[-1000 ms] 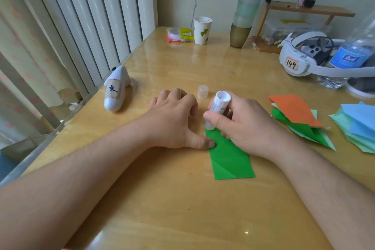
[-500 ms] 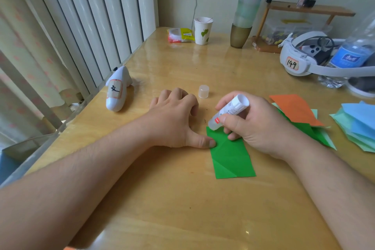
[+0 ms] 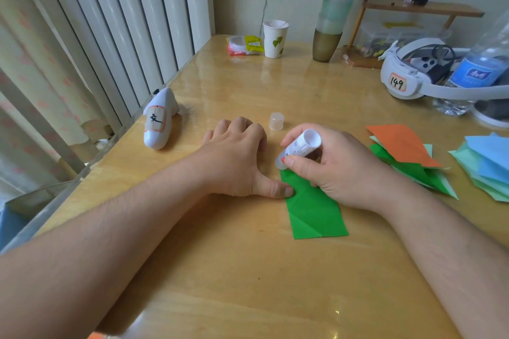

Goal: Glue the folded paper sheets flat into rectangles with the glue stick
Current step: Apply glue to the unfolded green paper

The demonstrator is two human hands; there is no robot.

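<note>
Near the frame's middle, my right hand (image 3: 338,168) gripped the glue stick (image 3: 300,147), my fingers (image 3: 296,165) curled around its white barrel, its lower end tilted down to the far edge of the green folded sheet (image 3: 316,212). That sheet lay flat on the desk (image 3: 248,270), right of center. My left hand (image 3: 237,157) rested knuckles-up on the desk, fingers curled under and holding nothing, thumb tip pressing the sheet's left edge. The clear cap (image 3: 276,121) stood just beyond both hands. More folded sheets (image 3: 407,154) lay stacked at the right.
</note>
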